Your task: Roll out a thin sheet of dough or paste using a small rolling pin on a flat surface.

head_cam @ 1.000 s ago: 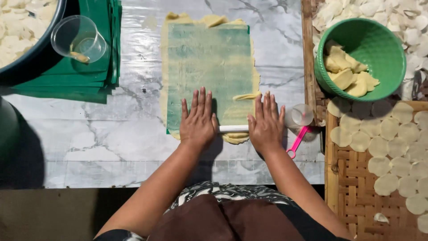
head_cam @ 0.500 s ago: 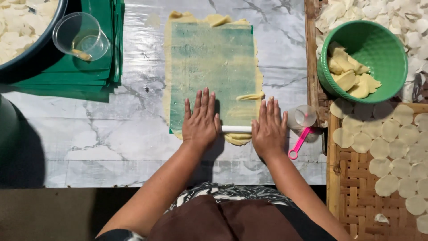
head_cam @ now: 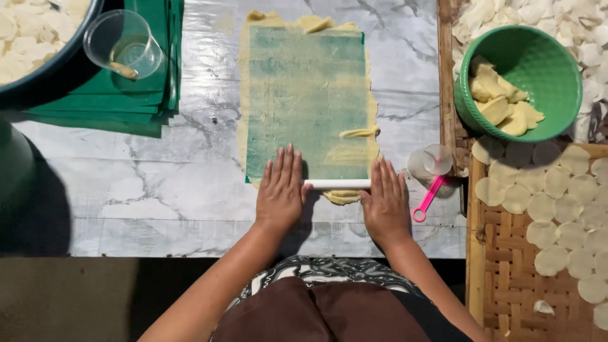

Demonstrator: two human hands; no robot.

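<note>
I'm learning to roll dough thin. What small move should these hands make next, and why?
Probably push the white rolling pin forward, away from the body. Both palms, left hand and right hand, rest on its ends at the near edge of the dough sheet, most of which lies ahead.

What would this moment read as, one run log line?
left hand flat on white roller | right hand flat on roller | roller at near edge of dough sheet

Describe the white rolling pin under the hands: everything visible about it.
The rolling pin is a thin, smooth white rod, plastic-looking, lying level across the near edge of the green sheet that covers the yellow dough on the marble table. Only its middle shows. The left hand lies flat over one end and the right hand over the other, palms down, fingers stretched forward.
</note>
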